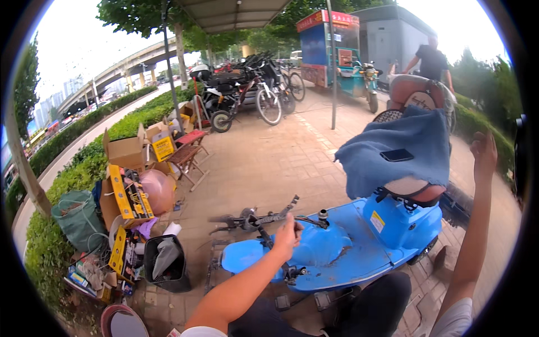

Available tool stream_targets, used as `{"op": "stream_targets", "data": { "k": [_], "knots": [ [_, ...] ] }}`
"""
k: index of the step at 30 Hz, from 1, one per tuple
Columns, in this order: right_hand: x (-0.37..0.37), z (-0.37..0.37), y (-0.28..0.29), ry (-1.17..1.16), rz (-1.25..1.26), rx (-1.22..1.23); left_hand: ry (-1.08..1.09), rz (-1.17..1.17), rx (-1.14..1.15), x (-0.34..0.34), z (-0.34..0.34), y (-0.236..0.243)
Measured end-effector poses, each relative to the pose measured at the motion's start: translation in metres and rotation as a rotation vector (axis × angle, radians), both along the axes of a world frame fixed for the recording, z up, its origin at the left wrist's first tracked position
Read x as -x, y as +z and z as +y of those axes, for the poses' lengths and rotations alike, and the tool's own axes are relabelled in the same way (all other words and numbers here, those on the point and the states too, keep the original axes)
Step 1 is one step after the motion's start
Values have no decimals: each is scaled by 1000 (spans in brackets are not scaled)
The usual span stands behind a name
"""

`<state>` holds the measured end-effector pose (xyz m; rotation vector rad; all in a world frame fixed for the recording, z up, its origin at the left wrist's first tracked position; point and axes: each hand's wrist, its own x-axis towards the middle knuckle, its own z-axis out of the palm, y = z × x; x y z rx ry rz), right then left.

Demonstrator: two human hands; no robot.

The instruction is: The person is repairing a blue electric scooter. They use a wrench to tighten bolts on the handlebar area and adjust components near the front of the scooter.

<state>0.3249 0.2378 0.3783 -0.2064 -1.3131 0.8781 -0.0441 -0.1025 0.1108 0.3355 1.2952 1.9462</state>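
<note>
A blue electric scooter stands across in front of me, its handlebar with cables and levers loose-looking at the front. My left hand is over the front body beside the handlebar. Its fingers are curled and pressed together; what they hold, if anything, is hidden. On the seat lies a blue cloth, with a dark phone flat on top. Raised at the far right, beyond the seat, my right hand is loosely bent, fingers somewhat apart, with nothing seen in it. A bare metal steering stem sticks up from the body.
On the left are a black bin, cardboard boxes, a green bag and a red folding stool. Parked bicycles, a kiosk cart and a canopy post stand farther back. A person is behind the seat.
</note>
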Motion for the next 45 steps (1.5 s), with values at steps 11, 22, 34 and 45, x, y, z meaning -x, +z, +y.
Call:
{"op": "stream_targets", "data": {
  "k": [11,22,34,45],
  "knots": [
    [-56,-95,62,-414,174,-235,-74,106,43,-10,9,8],
    [-69,-165,79,-508,294,-537,-154,241,102,-14,13,-12],
    [-99,-214,61,-182,345,-809,-136,136,85,-17,22,4],
    [-108,-235,25,-172,464,-905,-67,42,95,-10,25,0]
  ]
}}
